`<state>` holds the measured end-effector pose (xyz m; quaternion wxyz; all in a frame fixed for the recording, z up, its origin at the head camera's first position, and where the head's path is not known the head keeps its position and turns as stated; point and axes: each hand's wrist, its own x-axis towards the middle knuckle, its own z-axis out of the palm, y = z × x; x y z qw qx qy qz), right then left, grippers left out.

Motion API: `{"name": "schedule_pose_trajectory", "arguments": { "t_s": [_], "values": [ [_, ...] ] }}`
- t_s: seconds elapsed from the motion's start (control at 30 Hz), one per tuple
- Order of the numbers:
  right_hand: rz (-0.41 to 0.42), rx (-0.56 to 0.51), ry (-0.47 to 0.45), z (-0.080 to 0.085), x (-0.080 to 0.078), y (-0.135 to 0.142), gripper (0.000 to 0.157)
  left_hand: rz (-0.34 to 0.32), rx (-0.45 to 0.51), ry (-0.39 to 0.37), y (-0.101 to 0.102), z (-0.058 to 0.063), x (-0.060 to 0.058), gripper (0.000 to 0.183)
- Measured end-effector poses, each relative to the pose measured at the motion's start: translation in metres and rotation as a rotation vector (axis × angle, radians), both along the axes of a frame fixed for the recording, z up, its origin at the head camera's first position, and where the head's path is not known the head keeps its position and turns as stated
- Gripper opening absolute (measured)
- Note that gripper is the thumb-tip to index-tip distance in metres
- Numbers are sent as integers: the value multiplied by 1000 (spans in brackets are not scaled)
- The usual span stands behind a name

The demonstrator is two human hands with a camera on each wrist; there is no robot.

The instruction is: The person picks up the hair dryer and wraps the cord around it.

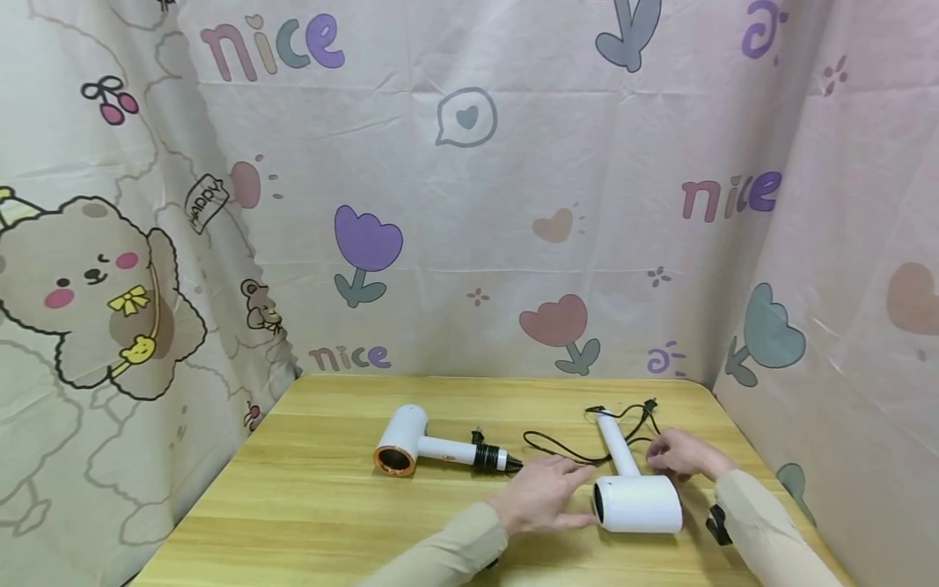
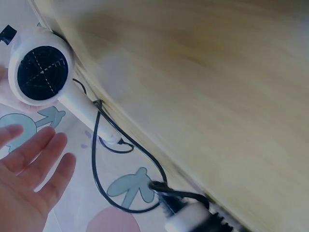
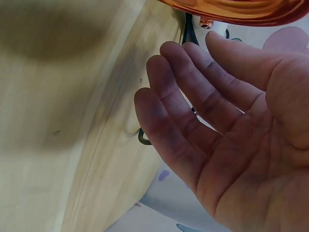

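Note:
A white hair dryer [image 1: 640,505] lies on the right part of the table, its handle pointing away from me. Its black round end [image 2: 42,72] faces my left hand [image 1: 546,494], whose fingers are spread just beside it. In the left wrist view a gap shows between the left hand [image 2: 29,179] and the dryer. My right hand [image 1: 682,454] hovers by the dryer's handle with loosely bent fingers. The right wrist view shows the right hand [image 3: 227,116] with nothing in its palm, below the dryer's copper rim [image 3: 251,13]. A black cord [image 1: 565,448] loops around the handle's far end.
A second white hair dryer [image 1: 407,432] with a copper rim lies left of centre, black cord [image 1: 487,458] wound round its handle. The wooden table [image 1: 308,489] ends at a patterned curtain [image 1: 469,204] behind and on both sides.

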<state>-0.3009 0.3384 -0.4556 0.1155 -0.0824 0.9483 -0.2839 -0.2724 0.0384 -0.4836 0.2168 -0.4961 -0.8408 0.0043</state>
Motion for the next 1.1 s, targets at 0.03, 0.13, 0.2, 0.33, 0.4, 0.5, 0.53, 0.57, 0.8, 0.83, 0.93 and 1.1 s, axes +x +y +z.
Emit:
{"name": "schedule_pose_trajectory", "arguments": {
  "t_s": [0.03,0.13,0.2,0.33,0.4,0.5,0.53,0.57,0.8,0.83,0.93,1.1],
  "values": [
    [4,-4,-2,-1,0,1,15,-4,-6,-21,3,0,0,74],
    [-8,-22,-19,-2,2,2,18,2,-19,-85,15,-2,2,82],
    [-18,-27,-31,-3,4,4,20,16,-34,-115,23,-2,5,86],
    [-25,-21,-35,-5,5,5,22,38,-74,-114,40,-3,10,90],
    [-41,-20,-38,-6,4,5,22,47,-89,-100,48,-3,13,89],
    [-41,-14,-32,-8,3,5,23,65,-90,-74,58,-3,15,86],
    [-49,-15,-32,-8,2,4,23,76,-92,-66,60,-3,16,86],
    [-50,-15,-30,-8,2,4,23,86,-90,-63,63,-3,16,86],
    [-37,-30,-20,-8,2,-1,23,145,-93,-90,72,-4,17,83],
    [-33,-30,-19,-8,2,-1,23,156,-92,-100,72,-4,17,84],
    [-36,-45,-23,-10,2,0,19,204,-100,-117,71,-2,18,92],
    [-46,-60,-29,-16,2,2,16,316,-148,-68,70,-2,21,97]
  ]
}}
